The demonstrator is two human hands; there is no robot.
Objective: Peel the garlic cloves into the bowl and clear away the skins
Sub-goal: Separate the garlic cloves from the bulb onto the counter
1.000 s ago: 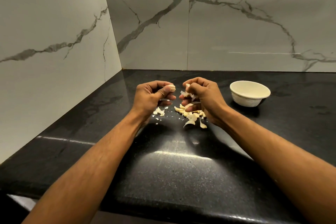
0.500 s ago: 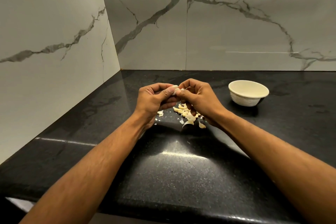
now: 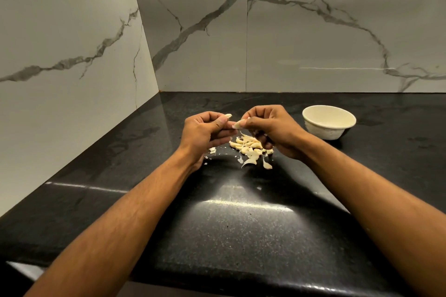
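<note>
The glossy black speckled stone countertop (image 3: 241, 236) carries it all. A round cream ceramic bowl (image 3: 329, 122) sits just right of the right hand (image 3: 270, 128), not touching. A loose pile of pale garlic cloves and papery skins (image 3: 249, 148) lies below both hands. The left hand (image 3: 205, 131) pinches a small pale garlic clove (image 3: 228, 116); the right pinches a thin skin scrap (image 3: 237, 124) beside it.

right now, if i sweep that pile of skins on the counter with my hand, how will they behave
The skins look thin and curled, so probably very light and apt to scatter. Small flakes already lie apart, so some may cling to the dark counter.
</note>
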